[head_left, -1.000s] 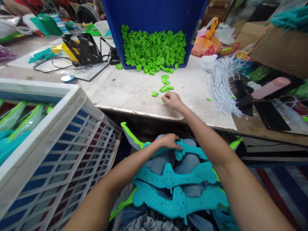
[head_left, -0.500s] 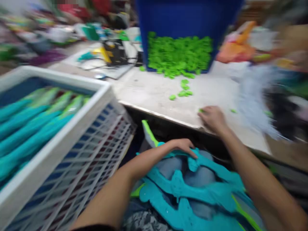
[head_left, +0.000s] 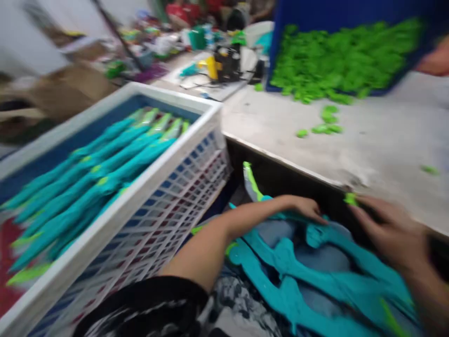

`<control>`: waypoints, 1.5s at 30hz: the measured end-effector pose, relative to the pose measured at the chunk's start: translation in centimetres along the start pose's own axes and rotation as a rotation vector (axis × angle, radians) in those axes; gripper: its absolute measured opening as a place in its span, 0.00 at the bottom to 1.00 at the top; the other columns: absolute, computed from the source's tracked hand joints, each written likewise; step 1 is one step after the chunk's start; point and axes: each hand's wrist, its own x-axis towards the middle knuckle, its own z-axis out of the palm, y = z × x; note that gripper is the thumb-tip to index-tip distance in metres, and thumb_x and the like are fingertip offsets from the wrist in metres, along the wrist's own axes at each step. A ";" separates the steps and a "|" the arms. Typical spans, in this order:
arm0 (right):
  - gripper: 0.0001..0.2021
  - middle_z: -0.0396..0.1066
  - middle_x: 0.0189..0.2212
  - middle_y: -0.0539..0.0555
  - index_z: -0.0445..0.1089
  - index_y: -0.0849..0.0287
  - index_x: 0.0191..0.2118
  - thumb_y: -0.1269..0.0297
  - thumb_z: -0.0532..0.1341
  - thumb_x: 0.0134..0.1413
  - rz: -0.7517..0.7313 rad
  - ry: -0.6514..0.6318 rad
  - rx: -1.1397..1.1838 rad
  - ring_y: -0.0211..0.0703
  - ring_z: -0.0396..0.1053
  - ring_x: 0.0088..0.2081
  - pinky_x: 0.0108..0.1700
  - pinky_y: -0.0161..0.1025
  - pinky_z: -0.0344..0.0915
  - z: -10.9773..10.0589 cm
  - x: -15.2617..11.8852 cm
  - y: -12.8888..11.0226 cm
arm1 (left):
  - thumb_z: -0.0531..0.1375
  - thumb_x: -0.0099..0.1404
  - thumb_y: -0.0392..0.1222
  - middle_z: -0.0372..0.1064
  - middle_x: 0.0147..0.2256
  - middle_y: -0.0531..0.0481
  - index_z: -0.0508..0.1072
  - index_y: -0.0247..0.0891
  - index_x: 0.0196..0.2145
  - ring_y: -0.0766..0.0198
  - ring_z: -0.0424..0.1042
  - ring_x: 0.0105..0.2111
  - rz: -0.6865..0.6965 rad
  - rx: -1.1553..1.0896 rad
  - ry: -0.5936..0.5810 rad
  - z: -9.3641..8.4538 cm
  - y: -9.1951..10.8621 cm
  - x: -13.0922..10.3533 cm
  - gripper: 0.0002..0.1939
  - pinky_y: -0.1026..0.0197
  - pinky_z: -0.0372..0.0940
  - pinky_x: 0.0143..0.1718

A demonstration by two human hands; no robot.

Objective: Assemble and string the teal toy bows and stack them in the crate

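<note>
Shows moderately bright, soft light, smeared by motion blur across the right hand and green piece, sinking into dark shadow beneath the tabletop.

The right hand is blurred, the green piece it holds too indistinct to show its shape. Beyond this hand, the blue bin is cut off above; left of the left hand, the white crate, by the left edge.
</note>
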 end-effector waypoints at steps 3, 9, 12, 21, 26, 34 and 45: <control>0.12 0.74 0.42 0.57 0.71 0.47 0.45 0.58 0.58 0.55 -0.056 -0.085 -0.021 0.53 0.70 0.43 0.45 0.52 0.67 -0.3 -4.6 -2.6 | 0.54 0.62 0.54 0.65 0.20 0.50 0.74 0.31 0.22 0.66 0.60 0.22 -0.005 0.055 0.110 -0.4 -0.7 -1.1 0.24 0.63 0.55 0.26; 0.11 0.72 0.47 0.57 0.72 0.60 0.45 0.65 0.58 0.58 -0.096 -0.133 -0.200 0.50 0.68 0.46 0.45 0.47 0.64 1.4 -9.9 -4.3 | 0.49 0.56 0.69 0.48 0.17 0.55 0.63 0.34 0.17 0.69 0.46 0.20 0.127 0.077 0.107 0.2 -1.7 0.1 0.32 0.63 0.43 0.22; 0.11 0.71 0.48 0.57 0.72 0.60 0.45 0.65 0.57 0.59 -0.134 -0.161 -0.217 0.49 0.67 0.48 0.46 0.46 0.63 2.3 -10.1 -4.4 | 0.49 0.55 0.70 0.46 0.18 0.55 0.59 0.35 0.16 0.70 0.45 0.21 0.118 0.070 0.128 0.5 -1.6 0.1 0.32 0.63 0.42 0.23; 0.09 0.73 0.46 0.57 0.72 0.59 0.43 0.66 0.56 0.60 -0.136 -0.215 -0.144 0.48 0.67 0.50 0.47 0.45 0.61 3.1 -9.1 -3.9 | 0.51 0.55 0.68 0.49 0.18 0.55 0.64 0.34 0.17 0.69 0.48 0.21 0.103 0.067 0.121 0.4 -1.5 -0.1 0.31 0.63 0.44 0.23; 0.16 0.70 0.45 0.59 0.68 0.58 0.46 0.58 0.62 0.53 0.180 -0.162 -0.009 0.52 0.64 0.50 0.49 0.47 0.60 3.4 -9.4 -3.5 | 0.57 0.53 0.63 0.60 0.22 0.54 0.71 0.31 0.26 0.68 0.56 0.24 0.133 0.140 0.028 0.0 -1.0 -0.4 0.27 0.65 0.49 0.25; 0.29 0.69 0.48 0.57 0.66 0.53 0.50 0.51 0.69 0.40 0.531 -0.357 -0.124 0.59 0.60 0.51 0.48 0.53 0.56 4.1 -8.1 -3.0 | 0.61 0.51 0.58 0.62 0.23 0.54 0.72 0.31 0.31 0.66 0.60 0.24 0.092 0.332 0.107 0.5 -0.7 0.2 0.24 0.65 0.50 0.24; 0.25 0.58 0.56 0.64 0.62 0.58 0.56 0.57 0.62 0.53 0.325 -0.378 -0.410 0.58 0.54 0.56 0.53 0.52 0.52 0.9 -14.1 -7.3 | 0.59 0.56 0.60 0.68 0.29 0.51 0.72 0.32 0.36 0.62 0.66 0.30 0.135 0.448 0.148 0.1 0.3 -2.4 0.25 0.65 0.56 0.29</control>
